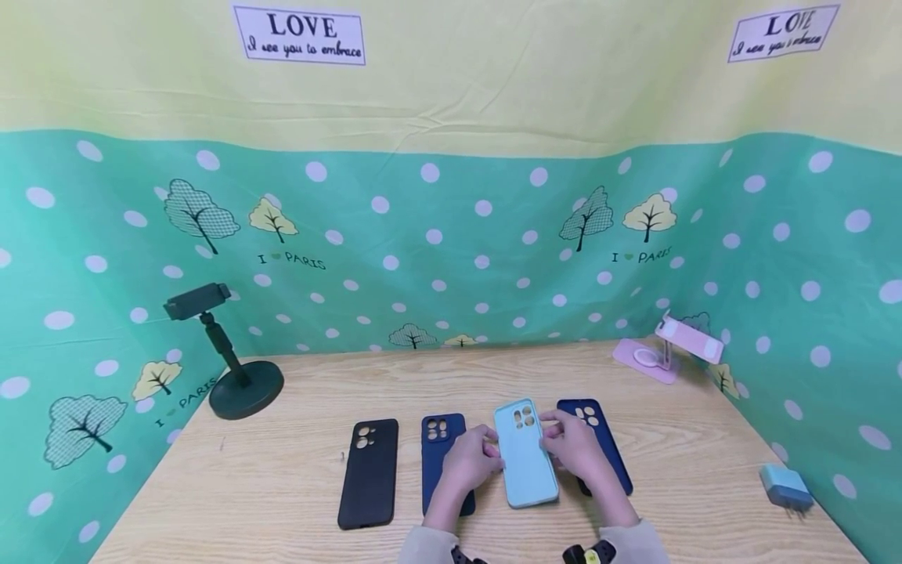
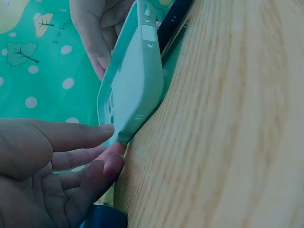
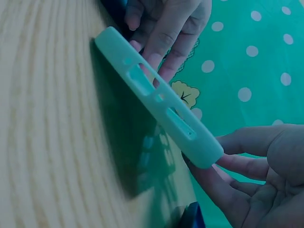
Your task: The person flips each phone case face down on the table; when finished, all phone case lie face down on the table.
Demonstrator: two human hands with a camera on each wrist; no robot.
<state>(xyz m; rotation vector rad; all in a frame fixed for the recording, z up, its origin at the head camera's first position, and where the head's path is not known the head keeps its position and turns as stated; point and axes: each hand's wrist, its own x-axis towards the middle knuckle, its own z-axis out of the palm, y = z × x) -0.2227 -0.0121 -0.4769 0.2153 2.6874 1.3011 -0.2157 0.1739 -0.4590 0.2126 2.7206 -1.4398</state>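
A light blue phone case (image 1: 524, 466) is held between both hands, its inner side facing up and its camera cutouts at the far end. My left hand (image 1: 468, 460) pinches its left edge between thumb and fingers. On the opposite edge, my right hand (image 1: 572, 445) pinches near the camera end. In the right wrist view the case (image 3: 159, 102) slants above the tabletop, with a shadow below. A dark blue phone case (image 1: 432, 453) lies beside the left hand, partly hidden by it. Another navy case (image 1: 607, 439) lies partly behind the right hand and forearm.
A black phone case (image 1: 368, 478) lies at the left of the row. A dark phone stand (image 1: 243, 389) stands at the back left, a pink folding stand (image 1: 689, 338) at the back right. Near the right edge lies a blue charger plug (image 1: 785, 487). Printed cloth (image 1: 451, 258) hangs around the table.
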